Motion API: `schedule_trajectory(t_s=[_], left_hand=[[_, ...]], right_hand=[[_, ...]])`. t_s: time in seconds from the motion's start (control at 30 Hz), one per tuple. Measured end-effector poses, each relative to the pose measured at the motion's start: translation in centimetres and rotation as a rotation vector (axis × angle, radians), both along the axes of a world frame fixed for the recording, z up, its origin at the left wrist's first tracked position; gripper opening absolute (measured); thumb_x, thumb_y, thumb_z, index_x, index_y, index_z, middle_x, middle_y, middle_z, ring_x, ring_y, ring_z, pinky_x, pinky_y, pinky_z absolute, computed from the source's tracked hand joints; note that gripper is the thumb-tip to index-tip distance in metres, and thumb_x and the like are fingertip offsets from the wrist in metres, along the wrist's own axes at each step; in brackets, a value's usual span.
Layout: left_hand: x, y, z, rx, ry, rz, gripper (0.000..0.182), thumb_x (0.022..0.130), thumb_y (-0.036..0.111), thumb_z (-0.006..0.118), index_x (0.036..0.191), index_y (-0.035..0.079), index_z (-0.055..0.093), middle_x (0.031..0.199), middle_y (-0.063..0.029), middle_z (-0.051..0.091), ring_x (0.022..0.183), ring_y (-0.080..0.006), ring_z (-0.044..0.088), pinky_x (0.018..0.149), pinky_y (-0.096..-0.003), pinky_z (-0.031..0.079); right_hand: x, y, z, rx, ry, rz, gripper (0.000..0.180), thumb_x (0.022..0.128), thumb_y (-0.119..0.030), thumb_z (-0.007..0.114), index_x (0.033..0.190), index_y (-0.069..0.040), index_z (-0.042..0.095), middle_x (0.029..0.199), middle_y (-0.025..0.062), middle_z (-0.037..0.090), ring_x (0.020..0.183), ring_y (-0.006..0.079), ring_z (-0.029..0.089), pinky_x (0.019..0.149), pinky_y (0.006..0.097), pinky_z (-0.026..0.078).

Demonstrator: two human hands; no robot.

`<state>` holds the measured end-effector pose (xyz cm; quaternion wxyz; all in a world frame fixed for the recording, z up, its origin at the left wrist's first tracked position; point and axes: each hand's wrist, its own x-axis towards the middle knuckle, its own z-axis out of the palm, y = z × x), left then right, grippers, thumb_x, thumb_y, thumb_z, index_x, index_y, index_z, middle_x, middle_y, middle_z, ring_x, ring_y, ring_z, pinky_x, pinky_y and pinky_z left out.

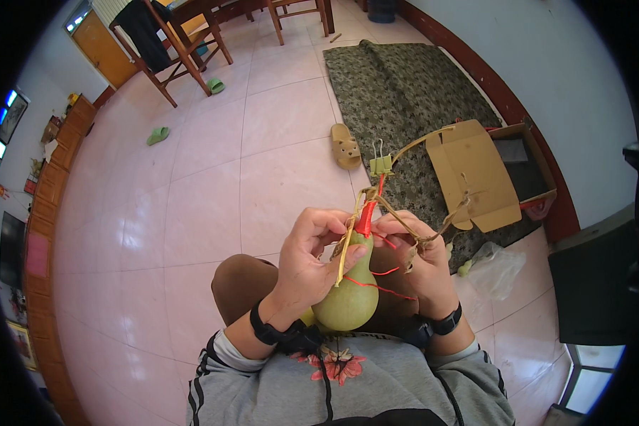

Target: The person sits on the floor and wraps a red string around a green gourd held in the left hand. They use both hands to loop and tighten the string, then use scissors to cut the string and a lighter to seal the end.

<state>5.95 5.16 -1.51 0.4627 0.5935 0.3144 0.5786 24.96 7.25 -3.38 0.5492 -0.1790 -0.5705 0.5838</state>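
A pale green bottle gourd (347, 304) rests upright in front of my lap, its dry stem and vine (395, 209) branching above. Red cord (367, 218) is wound tightly about the gourd's neck top, and loose red ends trail across its body. My left hand (314, 261) grips the neck from the left, thumb on the green skin. At the right side of the neck, my right hand (423, 261) pinches near the wrapped cord; its fingertips are partly hidden by the vine. A yellow-green binder clip (381, 165) is clamped on the cord above the stem.
An opened cardboard box (476, 175) lies on a camouflage mat (404, 85) to the right. Beside it are a clear plastic bag (498, 271) and a dark cabinet-like object (591, 277). A tan slipper (345, 147) sits at the mat's edge; wooden chairs (162, 58) stand farther off.
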Motion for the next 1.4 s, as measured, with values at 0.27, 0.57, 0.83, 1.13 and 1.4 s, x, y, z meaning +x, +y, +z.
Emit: schedule_trajectory(t_s=[0.27, 0.57, 0.83, 1.13, 1.4], left_hand=[[0.0, -0.2, -0.2, -0.095, -0.044, -0.002, 0.035, 0.088, 0.002, 0.072, 0.109, 0.005, 0.043, 0.118, -0.0140, 0.058, 0.106, -0.0168, 0.059, 0.093, -0.0309, 0.049], [0.2, -0.3, -0.2, -0.106, -0.035, 0.019, 0.035, 0.088, 0.004, 0.072, 0.109, 0.004, 0.044, 0.118, -0.0150, 0.058, 0.105, -0.0157, 0.060, 0.091, -0.0290, 0.049], [0.0, -0.4, -0.1, -0.089, -0.006, 0.033, 0.036, 0.087, 0.003, 0.072, 0.109, 0.005, 0.044, 0.118, -0.0141, 0.059, 0.106, -0.0162, 0.059, 0.092, -0.0295, 0.049], [0.1, -0.3, 0.0, -0.075, 0.013, 0.035, 0.037, 0.087, 0.004, 0.074, 0.108, 0.005, 0.044, 0.117, -0.0137, 0.059, 0.108, -0.0174, 0.060, 0.096, -0.0321, 0.048], [-0.2, -0.2, 0.0, -0.028, 0.025, 0.030, 0.036, 0.087, 0.005, 0.073, 0.108, 0.005, 0.044, 0.117, -0.0148, 0.060, 0.108, -0.0189, 0.060, 0.098, -0.0346, 0.047]], right_hand=[[-1.6, 0.2, -0.8, -0.027, 0.016, -0.123, 0.009, 0.088, -0.002, 0.068, 0.097, 0.000, 0.067, 0.104, 0.0087, 0.062, 0.095, 0.0162, 0.060, 0.086, 0.0295, 0.048], [-1.8, 0.9, -0.2, 0.211, -0.242, -0.405, 0.012, 0.085, 0.002, 0.071, 0.095, 0.000, 0.064, 0.100, 0.0094, 0.063, 0.088, 0.0157, 0.062, 0.076, 0.0265, 0.051], [-1.9, 0.8, 0.4, 0.219, -0.264, -0.407, 0.015, 0.081, 0.001, 0.074, 0.094, 0.000, 0.066, 0.093, 0.0104, 0.064, 0.083, 0.0182, 0.064, 0.072, 0.0273, 0.050], [-1.6, -0.1, 1.7, 0.347, -0.414, -0.489, 0.010, 0.083, 0.001, 0.071, 0.092, -0.002, 0.068, 0.093, 0.0114, 0.064, 0.082, 0.0199, 0.063, 0.072, 0.0284, 0.049], [-2.4, -0.4, 1.8, 0.328, -0.390, -0.537, 0.012, 0.085, 0.000, 0.069, 0.092, -0.001, 0.060, 0.094, 0.0146, 0.064, 0.087, 0.0279, 0.065, 0.074, 0.0342, 0.052]])
